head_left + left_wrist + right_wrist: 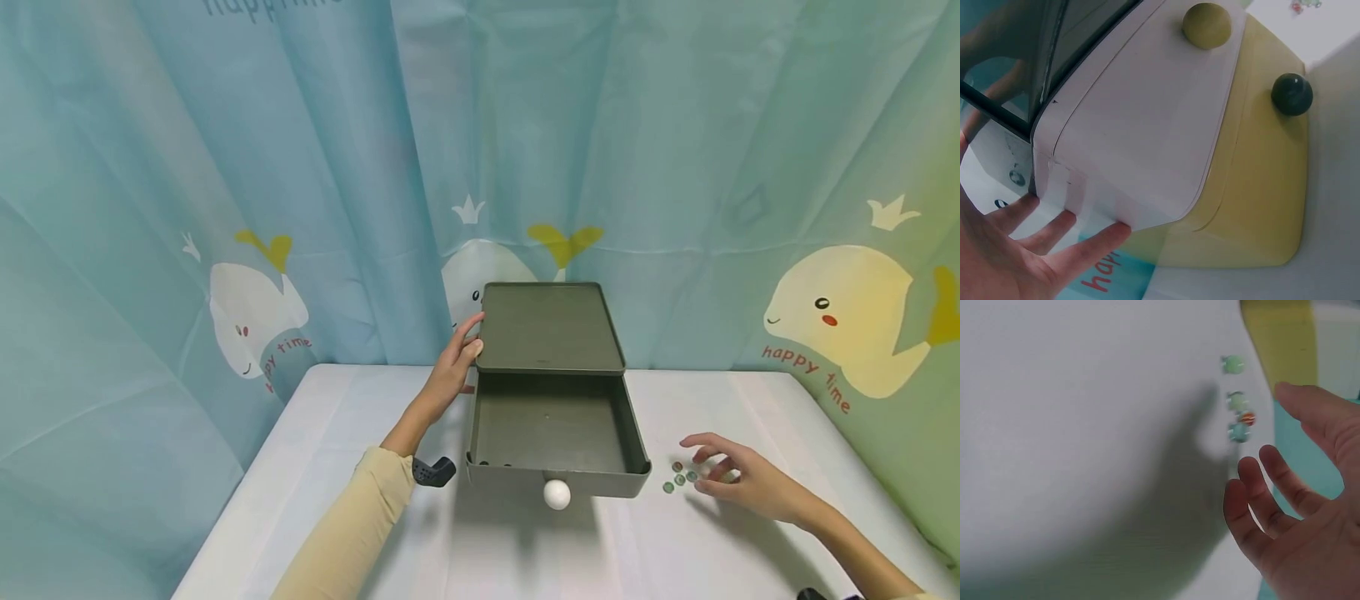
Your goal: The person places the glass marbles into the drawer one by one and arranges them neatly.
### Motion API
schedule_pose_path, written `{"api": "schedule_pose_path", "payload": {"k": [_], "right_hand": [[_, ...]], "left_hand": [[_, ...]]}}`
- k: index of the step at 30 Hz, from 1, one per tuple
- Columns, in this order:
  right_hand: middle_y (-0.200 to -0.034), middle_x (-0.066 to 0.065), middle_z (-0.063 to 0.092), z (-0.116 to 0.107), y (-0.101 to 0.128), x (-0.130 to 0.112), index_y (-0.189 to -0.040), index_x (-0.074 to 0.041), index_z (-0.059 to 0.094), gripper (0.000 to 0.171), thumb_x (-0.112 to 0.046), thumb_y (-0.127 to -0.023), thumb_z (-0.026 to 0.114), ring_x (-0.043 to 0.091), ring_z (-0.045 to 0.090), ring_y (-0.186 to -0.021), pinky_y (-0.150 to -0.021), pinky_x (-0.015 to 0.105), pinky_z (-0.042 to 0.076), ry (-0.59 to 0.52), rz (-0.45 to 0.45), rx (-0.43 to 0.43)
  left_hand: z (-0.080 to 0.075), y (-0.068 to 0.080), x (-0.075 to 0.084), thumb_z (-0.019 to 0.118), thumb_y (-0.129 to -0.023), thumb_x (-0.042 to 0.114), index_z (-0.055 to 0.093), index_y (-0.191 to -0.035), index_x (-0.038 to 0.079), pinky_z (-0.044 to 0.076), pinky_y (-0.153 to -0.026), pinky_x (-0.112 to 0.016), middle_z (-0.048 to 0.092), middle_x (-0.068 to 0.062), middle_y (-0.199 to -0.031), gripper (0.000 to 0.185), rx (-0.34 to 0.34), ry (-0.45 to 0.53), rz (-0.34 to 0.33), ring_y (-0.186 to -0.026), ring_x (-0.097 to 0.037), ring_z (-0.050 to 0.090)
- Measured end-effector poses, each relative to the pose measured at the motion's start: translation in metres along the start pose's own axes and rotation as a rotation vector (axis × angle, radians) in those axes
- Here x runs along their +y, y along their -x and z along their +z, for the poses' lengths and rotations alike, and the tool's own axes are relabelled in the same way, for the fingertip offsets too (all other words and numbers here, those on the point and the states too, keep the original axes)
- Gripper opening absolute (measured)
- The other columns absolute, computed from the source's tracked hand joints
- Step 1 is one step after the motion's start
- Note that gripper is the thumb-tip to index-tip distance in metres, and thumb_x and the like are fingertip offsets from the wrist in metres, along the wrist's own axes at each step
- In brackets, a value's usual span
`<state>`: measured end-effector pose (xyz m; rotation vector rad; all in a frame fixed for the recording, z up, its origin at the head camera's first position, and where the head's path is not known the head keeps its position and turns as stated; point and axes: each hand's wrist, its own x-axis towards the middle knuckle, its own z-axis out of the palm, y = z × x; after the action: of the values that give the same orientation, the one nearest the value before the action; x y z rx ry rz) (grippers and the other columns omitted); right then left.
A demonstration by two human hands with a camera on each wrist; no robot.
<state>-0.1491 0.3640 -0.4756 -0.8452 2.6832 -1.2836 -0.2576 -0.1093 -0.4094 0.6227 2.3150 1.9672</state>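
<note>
drawer pulled open, marbles mostly outside it

the box point(550, 327) was steadied by the flat, open left hand point(452, 367); marbles point(679, 477) right of the drawer point(553, 433) were reached for by the spread, empty right hand point(738, 480).

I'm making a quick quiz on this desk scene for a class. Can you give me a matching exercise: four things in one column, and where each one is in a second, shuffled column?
Things:
1. left hand
2. right hand
3. white knob
4. small glass beads

Places:
A. on the front of the open drawer
B. lying on the white table right of the drawer
C. resting against the left edge of the green box
D. hovering by the beads, fingers spread

Pairs: 1-C, 2-D, 3-A, 4-B
</note>
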Motion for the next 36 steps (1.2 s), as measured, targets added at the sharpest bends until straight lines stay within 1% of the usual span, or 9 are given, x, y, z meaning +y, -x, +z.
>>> {"api": "schedule_pose_path", "payload": {"k": [2, 5, 7, 10, 14, 19, 24, 28, 36], "right_hand": [[-0.108, 0.018, 0.064, 0.003, 0.003, 0.005, -0.134, -0.005, 0.056, 0.051, -0.005, -0.089, 0.079, 0.008, 0.065, -0.081, -0.066, 0.026, 0.053, 0.010, 0.008, 0.009], [-0.104, 0.014, 0.066, 0.008, 0.005, 0.011, -0.130, -0.005, 0.059, 0.050, -0.002, -0.086, 0.081, 0.006, 0.062, -0.078, -0.066, 0.023, 0.051, 0.037, -0.011, 0.041], [-0.101, 0.011, 0.066, 0.010, 0.005, 0.014, -0.126, -0.003, 0.061, 0.047, 0.001, -0.083, 0.081, 0.006, 0.060, -0.076, -0.065, 0.023, 0.050, 0.050, -0.035, 0.066], [-0.101, 0.007, 0.066, 0.012, 0.005, 0.017, -0.119, -0.002, 0.065, 0.041, 0.003, -0.082, 0.081, 0.006, 0.059, -0.076, -0.064, 0.022, 0.049, 0.060, -0.039, 0.091], [-0.102, 0.003, 0.067, 0.014, 0.005, 0.018, -0.113, -0.006, 0.069, 0.032, 0.000, -0.084, 0.080, 0.004, 0.058, -0.076, -0.061, 0.023, 0.048, 0.073, 0.008, 0.099], [-0.094, -0.002, 0.065, 0.015, 0.003, 0.015, -0.107, -0.010, 0.071, 0.024, -0.002, -0.086, 0.079, 0.003, 0.054, -0.073, -0.056, 0.024, 0.047, 0.091, 0.056, 0.110], [-0.088, -0.003, 0.062, 0.016, 0.003, 0.014, -0.104, -0.013, 0.071, 0.021, -0.003, -0.087, 0.078, 0.002, 0.053, -0.071, -0.055, 0.024, 0.047, 0.102, 0.081, 0.118], [-0.087, -0.002, 0.062, 0.017, 0.003, 0.014, -0.102, -0.015, 0.071, 0.019, -0.004, -0.088, 0.078, 0.002, 0.053, -0.072, -0.055, 0.024, 0.048, 0.112, 0.101, 0.123], [-0.086, -0.007, 0.061, 0.017, 0.004, 0.014, -0.101, -0.016, 0.071, 0.016, -0.007, -0.090, 0.078, 0.003, 0.052, -0.070, -0.055, 0.024, 0.048, 0.118, 0.124, 0.127]], "left_hand": [[0.000, 0.000, 0.000, 0.042, -0.107, 0.044, 0.027, -0.161, 0.043, 0.054, -0.085, -0.067, 0.023, -0.008, -0.167, 0.056, -0.001, 0.002, -0.002, -0.149, -0.036, 0.033], [0.000, 0.000, 0.001, 0.043, -0.107, 0.044, 0.027, -0.161, 0.044, 0.055, -0.085, -0.066, 0.024, -0.008, -0.167, 0.055, -0.001, 0.000, -0.004, -0.149, -0.035, 0.033], [0.000, -0.001, 0.001, 0.043, -0.108, 0.044, 0.028, -0.160, 0.045, 0.055, -0.084, -0.066, 0.024, -0.007, -0.167, 0.054, 0.003, -0.005, -0.002, -0.149, -0.034, 0.033], [-0.001, -0.002, 0.001, 0.043, -0.108, 0.045, 0.029, -0.160, 0.045, 0.055, -0.083, -0.066, 0.025, -0.005, -0.167, 0.053, 0.008, -0.012, 0.001, -0.149, -0.033, 0.033], [-0.001, -0.002, 0.001, 0.043, -0.108, 0.044, 0.028, -0.160, 0.045, 0.055, -0.083, -0.066, 0.025, -0.005, -0.166, 0.054, 0.009, -0.019, 0.003, -0.149, -0.033, 0.033], [-0.001, -0.001, 0.001, 0.043, -0.108, 0.043, 0.027, -0.161, 0.043, 0.055, -0.083, -0.066, 0.024, -0.005, -0.167, 0.055, 0.010, -0.014, 0.006, -0.149, -0.034, 0.033], [-0.001, -0.001, 0.001, 0.043, -0.108, 0.043, 0.028, -0.161, 0.043, 0.056, -0.083, -0.065, 0.026, -0.007, -0.167, 0.055, 0.014, -0.015, 0.004, -0.149, -0.033, 0.033], [-0.001, -0.001, 0.000, 0.042, -0.108, 0.043, 0.028, -0.161, 0.041, 0.055, -0.084, -0.066, 0.025, -0.009, -0.167, 0.056, 0.009, -0.002, 0.007, -0.150, -0.034, 0.031], [0.000, 0.000, -0.001, 0.043, -0.107, 0.045, 0.027, -0.162, 0.039, 0.054, -0.084, -0.068, 0.024, -0.010, -0.167, 0.058, 0.005, 0.000, 0.011, -0.150, -0.037, 0.031]]}}
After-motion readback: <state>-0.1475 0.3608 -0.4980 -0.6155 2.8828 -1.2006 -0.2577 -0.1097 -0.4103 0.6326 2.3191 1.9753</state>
